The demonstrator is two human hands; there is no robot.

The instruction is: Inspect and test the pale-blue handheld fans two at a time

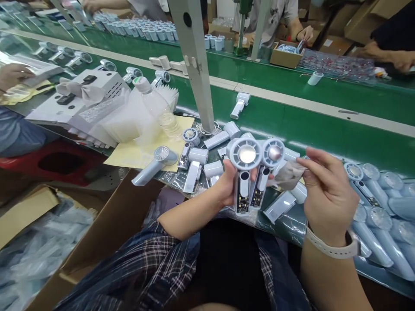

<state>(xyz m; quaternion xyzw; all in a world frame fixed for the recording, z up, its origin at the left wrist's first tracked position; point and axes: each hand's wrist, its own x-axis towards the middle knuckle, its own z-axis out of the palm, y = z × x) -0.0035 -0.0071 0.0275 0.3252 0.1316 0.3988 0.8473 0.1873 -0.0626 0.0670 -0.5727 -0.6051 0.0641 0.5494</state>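
My left hand [228,183] is wrapped round a pale blue handheld fan [244,185] with a round slotted head, a silvery disc at its centre and a bare circuit board in its handle. A second handheld fan [260,185] of the same make stands close against it, apparently in the same grip. To their right, my right hand [330,194] pinches a greyish-white cloth [288,175] between thumb and fingers, beside the second fan's head. The fingers of my left hand are mostly hidden behind the handles. More fan bodies [196,172] lie round both hands on the bench.
Rows of fans [378,220] lie at the right. A plastic bottle [158,106] stands on yellow paper [129,155], near a white box [78,99]. A metal post [194,65] rises before the green conveyor [279,112]. Below left is a carton [97,224] of plastic bags. Other people work nearby.
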